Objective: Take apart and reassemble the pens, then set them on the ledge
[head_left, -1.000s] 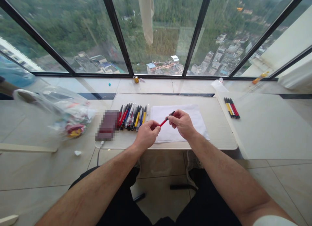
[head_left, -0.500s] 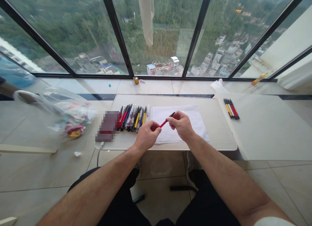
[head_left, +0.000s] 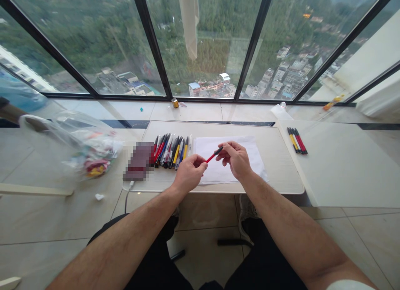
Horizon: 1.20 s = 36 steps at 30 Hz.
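While poised above the white paper (head_left: 246,156), a red pen (head_left: 212,156) is pinched by the left hand (head_left: 189,176). Its black tip is gripped by the right hand (head_left: 236,159).

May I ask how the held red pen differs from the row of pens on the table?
The red pen with a black end is single, held over the white paper sheet by the left hand and right hand; the row of mixed-colour pens is many, untouched on the pale table. The red pen slants sideways; the row's pens point away. Both show red and black.
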Tool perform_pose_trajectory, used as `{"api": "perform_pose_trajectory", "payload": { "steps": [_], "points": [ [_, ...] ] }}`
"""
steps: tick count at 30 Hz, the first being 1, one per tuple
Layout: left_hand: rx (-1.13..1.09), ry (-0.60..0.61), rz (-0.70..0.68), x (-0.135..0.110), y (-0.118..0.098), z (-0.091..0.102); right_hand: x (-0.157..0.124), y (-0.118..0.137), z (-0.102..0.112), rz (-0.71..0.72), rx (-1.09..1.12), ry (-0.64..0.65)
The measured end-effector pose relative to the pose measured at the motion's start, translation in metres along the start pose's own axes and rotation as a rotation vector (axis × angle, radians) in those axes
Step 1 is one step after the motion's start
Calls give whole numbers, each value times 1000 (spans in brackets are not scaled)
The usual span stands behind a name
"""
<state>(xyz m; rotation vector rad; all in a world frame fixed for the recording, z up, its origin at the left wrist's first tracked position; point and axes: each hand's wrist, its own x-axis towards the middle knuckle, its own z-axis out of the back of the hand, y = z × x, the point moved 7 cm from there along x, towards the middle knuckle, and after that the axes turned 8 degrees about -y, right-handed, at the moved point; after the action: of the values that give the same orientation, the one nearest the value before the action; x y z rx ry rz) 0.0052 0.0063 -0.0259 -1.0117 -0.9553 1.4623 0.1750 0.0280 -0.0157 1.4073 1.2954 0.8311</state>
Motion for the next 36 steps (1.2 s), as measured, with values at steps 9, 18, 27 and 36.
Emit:
{"api": "perform_pose_trajectory", "payload": {
  "steps": [9,18,27,36],
  "points": [
    [-43,21,8,-1,-5,-1,2,-1,3,21,48,-14],
    [7,10,-55,-3,-4,-1,1,-7,3,-45,185,-50],
    [-142,87,89,-4,-5,-10,0,-7,5,-74,177,-52],
    [-152,191,125,-3,-5,-14,0,-10,3,-64,138,-35]
  ]
}}
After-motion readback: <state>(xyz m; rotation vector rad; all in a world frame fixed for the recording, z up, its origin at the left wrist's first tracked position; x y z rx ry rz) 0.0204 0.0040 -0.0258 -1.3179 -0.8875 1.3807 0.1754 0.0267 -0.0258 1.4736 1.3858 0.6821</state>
